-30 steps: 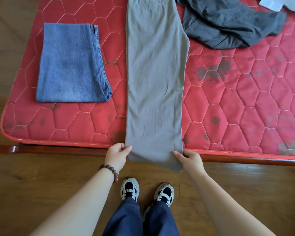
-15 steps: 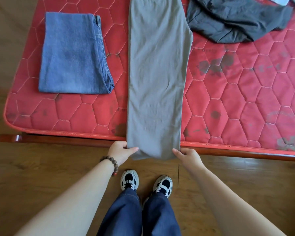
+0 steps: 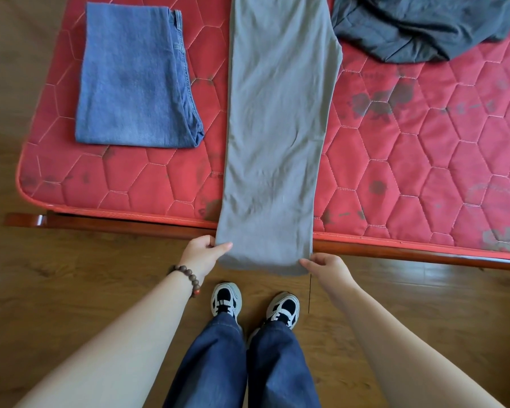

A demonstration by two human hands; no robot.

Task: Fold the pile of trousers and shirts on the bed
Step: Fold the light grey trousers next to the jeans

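— Pinching the near hem, are they?

— Yes. The left hand [image 3: 202, 256], with a bead bracelet [image 3: 189, 279] at the wrist, closes thumb over fingers on the hem's left corner; the right hand [image 3: 326, 267] nips the right corner the same way. Both are holding cloth, neither spread wide.

— And the garment itself?

— The grey trousers [image 3: 277, 128] lie in a long strip on the red mattress [image 3: 424, 157], running straight away from the hands toward the far side. The hem hangs just past the near edge, over the wooden bed frame [image 3: 115, 223].

— So the coming move?

— My guess: carry the hem far, along that long axis, to halve the length. Both hands sit equally near, one per corner.

— Anything else around?

— Folded jeans [image 3: 133, 81] lie to the left, a crumpled dark garment [image 3: 418, 25] far right, unfolded yet.

— What differs from a moment ago?

— Less cloth droops over the edge than a second back; the hem has come up nearer the mattress edge, and the hands with it.
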